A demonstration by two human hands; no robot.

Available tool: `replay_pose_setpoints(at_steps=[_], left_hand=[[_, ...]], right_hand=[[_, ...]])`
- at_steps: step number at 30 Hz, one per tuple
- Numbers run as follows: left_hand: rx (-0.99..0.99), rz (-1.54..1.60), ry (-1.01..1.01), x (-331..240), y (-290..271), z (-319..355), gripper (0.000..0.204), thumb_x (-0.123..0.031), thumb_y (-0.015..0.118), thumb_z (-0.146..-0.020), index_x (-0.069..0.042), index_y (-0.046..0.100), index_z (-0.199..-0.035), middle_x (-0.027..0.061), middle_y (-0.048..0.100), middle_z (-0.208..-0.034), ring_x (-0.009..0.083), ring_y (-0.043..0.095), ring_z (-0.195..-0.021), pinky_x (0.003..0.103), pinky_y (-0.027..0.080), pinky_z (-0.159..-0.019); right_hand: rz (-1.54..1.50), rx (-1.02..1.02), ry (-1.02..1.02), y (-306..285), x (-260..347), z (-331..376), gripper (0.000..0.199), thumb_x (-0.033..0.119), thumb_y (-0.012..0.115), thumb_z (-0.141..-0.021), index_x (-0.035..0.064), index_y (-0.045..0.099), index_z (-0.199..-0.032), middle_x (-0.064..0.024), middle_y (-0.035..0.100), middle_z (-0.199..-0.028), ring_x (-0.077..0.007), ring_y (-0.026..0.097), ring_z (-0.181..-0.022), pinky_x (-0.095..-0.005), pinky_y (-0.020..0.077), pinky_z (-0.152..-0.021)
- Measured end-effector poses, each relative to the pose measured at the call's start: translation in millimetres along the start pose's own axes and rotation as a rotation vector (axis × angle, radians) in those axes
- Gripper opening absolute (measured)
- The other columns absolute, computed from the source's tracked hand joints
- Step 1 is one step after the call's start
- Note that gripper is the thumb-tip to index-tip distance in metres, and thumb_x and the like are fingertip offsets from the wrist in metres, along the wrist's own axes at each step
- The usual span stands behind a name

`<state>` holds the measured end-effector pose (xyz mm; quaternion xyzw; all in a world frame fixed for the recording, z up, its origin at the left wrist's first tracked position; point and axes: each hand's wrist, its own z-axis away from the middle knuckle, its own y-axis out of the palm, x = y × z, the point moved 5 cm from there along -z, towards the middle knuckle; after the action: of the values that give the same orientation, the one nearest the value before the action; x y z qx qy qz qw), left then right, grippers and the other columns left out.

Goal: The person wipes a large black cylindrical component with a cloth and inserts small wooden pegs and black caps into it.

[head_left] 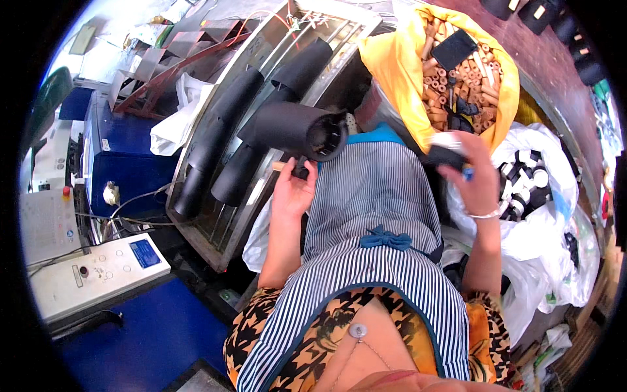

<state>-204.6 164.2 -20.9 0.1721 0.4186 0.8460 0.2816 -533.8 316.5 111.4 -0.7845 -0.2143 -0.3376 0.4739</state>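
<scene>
My left hand (pixel 294 189) is raised palm up just below a black cylinder (pixel 281 127), its fingers closed on a small black fitting (pixel 302 167). A tan tube-like piece (pixel 281 166) sticks out beside the fingers. Whether the fitting joins the cylinder, I cannot tell. The cylinder's hollow end faces right. My right hand (pixel 471 179), smeared by motion, grips a black-and-white piece (pixel 447 154) at the front of the yellow bag (pixel 395 72). Something small and blue shows at its fingers. Several tan hollow tubes (pixel 473 85) fill that bag, with a dark flat block (pixel 455 49) on top.
A metal-framed rack (pixel 238 235) with several black cylinders (pixel 222 108) stands ahead on the left. White plastic bags (pixel 555 228) with black and white pieces (pixel 526 183) lie on the right. Blue machine cabinets (pixel 134 157) and a white control panel (pixel 101 274) are on the left.
</scene>
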Motion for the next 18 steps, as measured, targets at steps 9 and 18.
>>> replay_pose_setpoints(at_steps=[9, 18], left_hand=[[0.063, 0.115, -0.051, 17.7, -7.8, 25.5, 0.037, -0.013, 0.062, -0.094, 0.005, 0.050, -0.124, 0.0232, 0.052, -0.123, 0.0321, 0.054, -0.108, 0.033, 0.059, -0.087], [0.067, 0.128, 0.023, 19.4, -14.3, 24.7, 0.036, -0.014, 0.060, -0.096, 0.005, 0.049, -0.125, 0.0215, 0.052, -0.123, 0.0325, 0.053, -0.113, 0.033, 0.058, -0.091]], right_hand=[[0.166, 0.190, -0.567, 126.8, 99.8, -73.1, 0.066, 0.014, 0.077, -0.068, 0.0166, 0.057, -0.131, -0.0111, 0.054, -0.120, -0.0321, 0.056, -0.104, -0.0414, 0.0506, -0.088], [0.251, 0.164, -0.456, 162.0, 103.0, -44.8, 0.069, 0.025, 0.075, -0.070, 0.0168, 0.053, -0.134, -0.0125, 0.056, -0.122, -0.0310, 0.058, -0.103, -0.0411, 0.0513, -0.083]])
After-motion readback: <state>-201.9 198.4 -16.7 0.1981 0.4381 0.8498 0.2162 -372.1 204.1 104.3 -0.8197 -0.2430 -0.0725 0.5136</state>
